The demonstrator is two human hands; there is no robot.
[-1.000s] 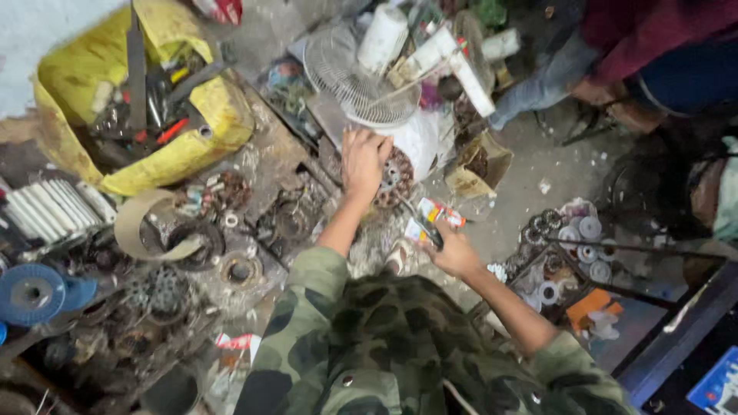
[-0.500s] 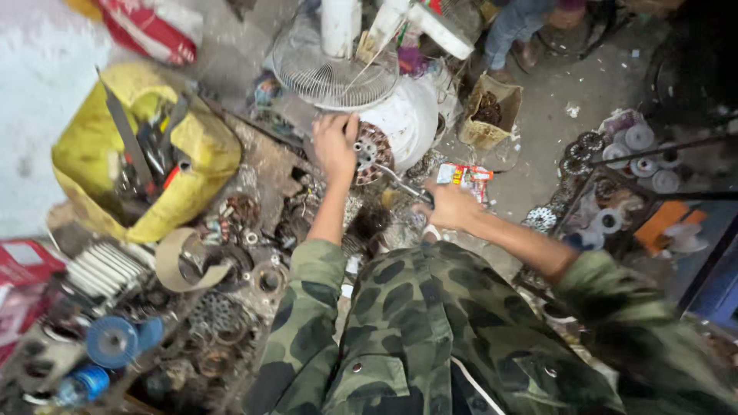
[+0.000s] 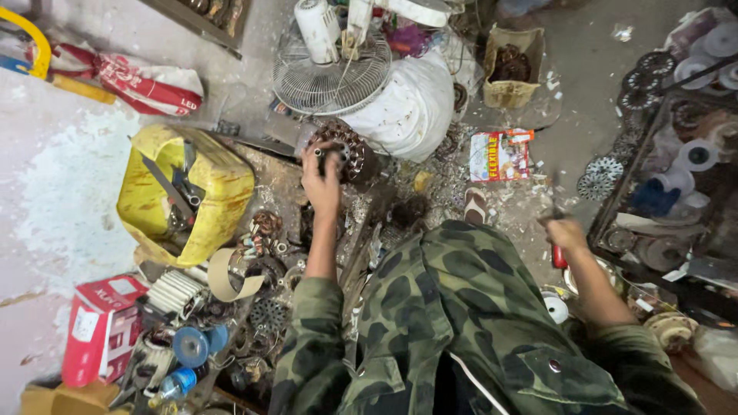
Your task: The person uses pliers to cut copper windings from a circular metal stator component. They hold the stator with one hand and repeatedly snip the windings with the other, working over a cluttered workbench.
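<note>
My left hand point(image 3: 321, 178) grips the edge of a round motor stator with copper windings point(image 3: 350, 151), which lies on the cluttered floor just below a white cloth bundle point(image 3: 411, 107). My right hand point(image 3: 567, 233) is off to the right, away from the stator, closed around a red-handled tool point(image 3: 559, 253) whose tip is blurred. Both arms wear camouflage sleeves point(image 3: 461, 307).
A yellow cut-open jerrycan of tools point(image 3: 188, 196) sits left. A wire fan guard point(image 3: 330, 73) and white fan parts lie ahead. A colourful packet point(image 3: 500, 156), a cardboard box point(image 3: 511, 65), a red box point(image 3: 100, 327), tape roll point(image 3: 231, 277) and a rack of rotors point(image 3: 676, 169) surround me.
My right hand has pulled away from the stator to the right with the red-handled tool. My left hand stays on the stator. The view has shifted closer and to the left.
</note>
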